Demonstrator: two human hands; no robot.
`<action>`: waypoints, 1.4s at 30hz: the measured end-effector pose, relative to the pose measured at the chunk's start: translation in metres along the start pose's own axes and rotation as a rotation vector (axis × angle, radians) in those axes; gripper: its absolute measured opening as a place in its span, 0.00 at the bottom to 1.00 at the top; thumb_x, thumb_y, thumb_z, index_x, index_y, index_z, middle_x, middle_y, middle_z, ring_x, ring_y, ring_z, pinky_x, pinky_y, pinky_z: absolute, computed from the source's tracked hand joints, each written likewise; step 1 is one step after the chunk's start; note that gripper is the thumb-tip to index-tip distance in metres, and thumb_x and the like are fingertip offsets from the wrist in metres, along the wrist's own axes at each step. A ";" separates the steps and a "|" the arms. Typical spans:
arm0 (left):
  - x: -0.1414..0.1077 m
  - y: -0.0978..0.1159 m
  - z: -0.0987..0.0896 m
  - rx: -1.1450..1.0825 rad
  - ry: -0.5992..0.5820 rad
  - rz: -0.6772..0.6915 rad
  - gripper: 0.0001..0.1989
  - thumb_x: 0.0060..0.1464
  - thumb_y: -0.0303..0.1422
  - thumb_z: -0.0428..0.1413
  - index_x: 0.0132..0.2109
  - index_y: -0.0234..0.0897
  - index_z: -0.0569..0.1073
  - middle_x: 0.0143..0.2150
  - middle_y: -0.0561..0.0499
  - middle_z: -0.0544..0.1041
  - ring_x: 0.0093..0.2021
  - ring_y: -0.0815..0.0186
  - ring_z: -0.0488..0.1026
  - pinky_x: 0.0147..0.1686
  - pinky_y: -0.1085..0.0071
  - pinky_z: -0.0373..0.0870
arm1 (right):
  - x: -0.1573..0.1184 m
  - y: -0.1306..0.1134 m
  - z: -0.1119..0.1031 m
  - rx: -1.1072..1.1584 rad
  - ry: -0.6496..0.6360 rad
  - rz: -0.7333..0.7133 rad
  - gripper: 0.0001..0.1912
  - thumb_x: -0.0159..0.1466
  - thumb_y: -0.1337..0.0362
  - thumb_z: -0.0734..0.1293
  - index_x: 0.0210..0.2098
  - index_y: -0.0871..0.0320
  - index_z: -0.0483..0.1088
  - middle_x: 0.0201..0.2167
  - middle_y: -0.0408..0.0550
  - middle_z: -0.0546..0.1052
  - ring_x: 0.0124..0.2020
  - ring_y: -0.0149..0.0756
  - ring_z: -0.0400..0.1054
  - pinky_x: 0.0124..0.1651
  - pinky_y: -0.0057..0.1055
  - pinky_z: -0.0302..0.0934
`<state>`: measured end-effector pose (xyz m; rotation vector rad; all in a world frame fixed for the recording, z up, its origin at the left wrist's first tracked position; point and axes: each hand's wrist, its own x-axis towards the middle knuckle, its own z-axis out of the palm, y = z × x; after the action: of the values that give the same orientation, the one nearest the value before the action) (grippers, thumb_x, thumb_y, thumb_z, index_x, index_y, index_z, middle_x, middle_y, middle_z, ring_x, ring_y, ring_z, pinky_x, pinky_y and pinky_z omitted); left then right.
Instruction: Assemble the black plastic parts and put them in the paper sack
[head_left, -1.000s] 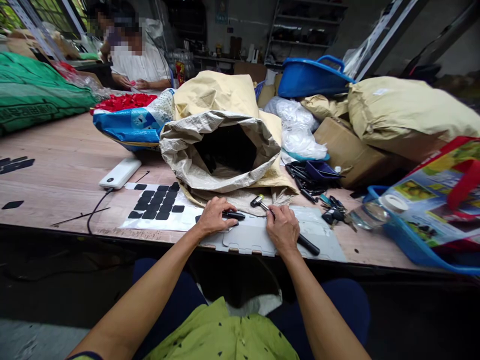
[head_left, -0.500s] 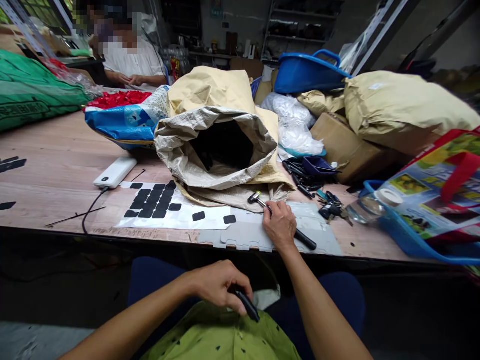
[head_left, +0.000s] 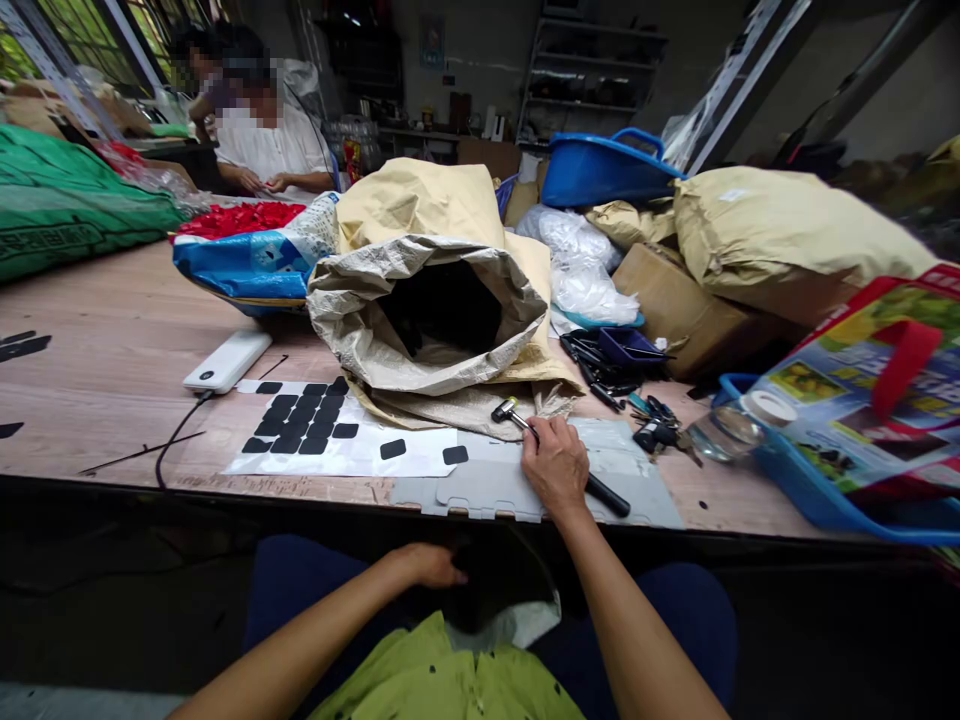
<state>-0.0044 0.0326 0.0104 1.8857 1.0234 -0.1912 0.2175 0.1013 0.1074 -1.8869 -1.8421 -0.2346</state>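
On the table's front edge my right hand [head_left: 556, 462] is closed around a small hammer [head_left: 609, 497]. Its double-faced head, one face yellowish, points away to the left and its black handle comes out toward me. My left hand [head_left: 433, 566] is below the table edge, over my lap, at the dark mouth of a bag whose pale rim [head_left: 531, 622] shows. Shadow hides its fingers, so I cannot see whether anything is in them. Under the hammer lies a grey flat board [head_left: 487, 490]. Beyond it, a large woven sack [head_left: 352, 335] lies with its dark opening toward me.
Black rounded pads [head_left: 300, 420] lie on white paper left of the board. A white power bank [head_left: 229, 360] with a cable is farther left. Black parts [head_left: 592, 365], keys [head_left: 660, 425] and a blue basin [head_left: 817, 495] are at right. A co-worker [head_left: 270, 150] sits across the table.
My left hand has moved away from me, down to the bag in my lap; the black elongated part it held is no longer visible. My right hand keeps the hammer in place. The view has tilted slightly.
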 end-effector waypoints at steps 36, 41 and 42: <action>-0.007 0.049 -0.252 0.007 1.295 -0.002 0.15 0.52 0.33 0.63 0.48 0.40 0.75 0.42 0.50 0.80 0.42 0.61 0.77 0.45 0.67 0.71 | 0.001 -0.001 -0.001 0.000 -0.026 0.009 0.09 0.68 0.62 0.65 0.46 0.54 0.74 0.41 0.49 0.72 0.44 0.40 0.61 0.42 0.33 0.50; -0.030 0.066 -0.187 0.043 0.815 0.430 0.09 0.54 0.35 0.65 0.42 0.40 0.79 0.41 0.50 0.81 0.41 0.62 0.76 0.41 0.68 0.70 | 0.001 -0.001 -0.001 -0.006 -0.025 0.007 0.09 0.68 0.62 0.65 0.46 0.54 0.74 0.41 0.49 0.72 0.44 0.40 0.61 0.42 0.33 0.49; -0.028 0.064 -0.175 0.057 0.765 0.430 0.08 0.54 0.34 0.65 0.42 0.40 0.80 0.41 0.50 0.81 0.41 0.62 0.76 0.42 0.68 0.70 | 0.001 -0.001 -0.001 -0.007 -0.025 0.006 0.09 0.68 0.62 0.64 0.46 0.54 0.74 0.41 0.49 0.72 0.44 0.40 0.61 0.42 0.33 0.49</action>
<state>-0.0245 0.1431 0.1614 2.2287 1.0553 0.8144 0.2167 0.1015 0.1090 -1.9083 -1.8533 -0.2171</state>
